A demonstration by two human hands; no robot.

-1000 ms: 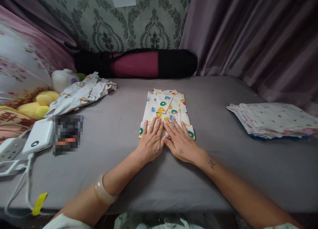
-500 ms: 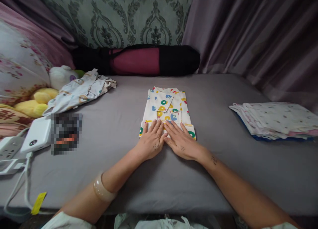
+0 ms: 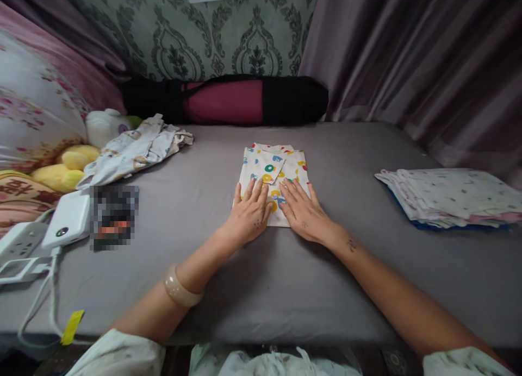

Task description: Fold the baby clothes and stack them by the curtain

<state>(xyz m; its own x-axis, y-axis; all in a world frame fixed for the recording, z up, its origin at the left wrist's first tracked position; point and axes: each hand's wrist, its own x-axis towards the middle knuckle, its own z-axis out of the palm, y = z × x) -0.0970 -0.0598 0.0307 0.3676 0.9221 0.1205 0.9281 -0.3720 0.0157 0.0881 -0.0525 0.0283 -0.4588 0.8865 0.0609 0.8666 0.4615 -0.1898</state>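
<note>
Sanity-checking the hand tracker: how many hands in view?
2: the left hand and the right hand, side by side, palms down on the folded printed cloth, not touching each other.

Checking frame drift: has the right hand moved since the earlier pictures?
Yes. The right hand has moved forward, closer to the black and dark-pink bag, taken as the fixed reference.

Home bedroom | grey-sheeted surface [image 3: 196,300] | purple curtains [image 3: 367,55] | damask-patterned wallpaper [image 3: 224,39] | plush toys [image 3: 59,177]
</note>
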